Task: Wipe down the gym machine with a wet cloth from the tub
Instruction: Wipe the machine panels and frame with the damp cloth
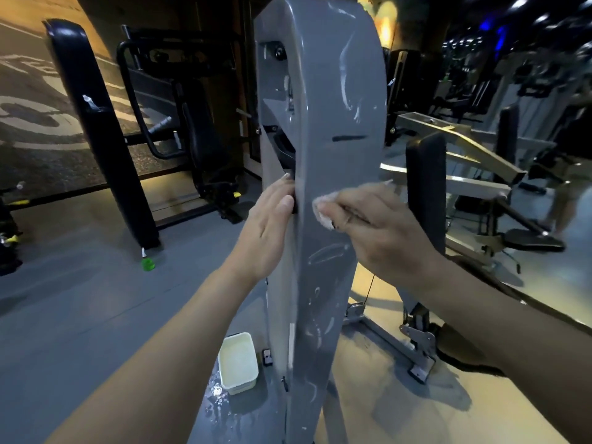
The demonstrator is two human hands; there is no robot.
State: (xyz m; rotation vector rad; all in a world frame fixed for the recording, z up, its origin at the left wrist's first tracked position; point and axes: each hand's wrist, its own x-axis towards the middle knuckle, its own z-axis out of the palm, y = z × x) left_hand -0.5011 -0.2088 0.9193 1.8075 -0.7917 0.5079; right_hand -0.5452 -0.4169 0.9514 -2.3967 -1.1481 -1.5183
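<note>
Left hand (pixel 272 225) flat, bracing the grey column (pixel 320 91); right hand (pixel 378 225) presses cloth (pixel 322 213) flat-fingered, best wiping in overlapping strokes

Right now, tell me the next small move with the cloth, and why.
Probably sweep the cloth down the grey column: the right hand presses it at mid-height, the left hand rests on the column's edge, and smeared streaks show just below.
</note>
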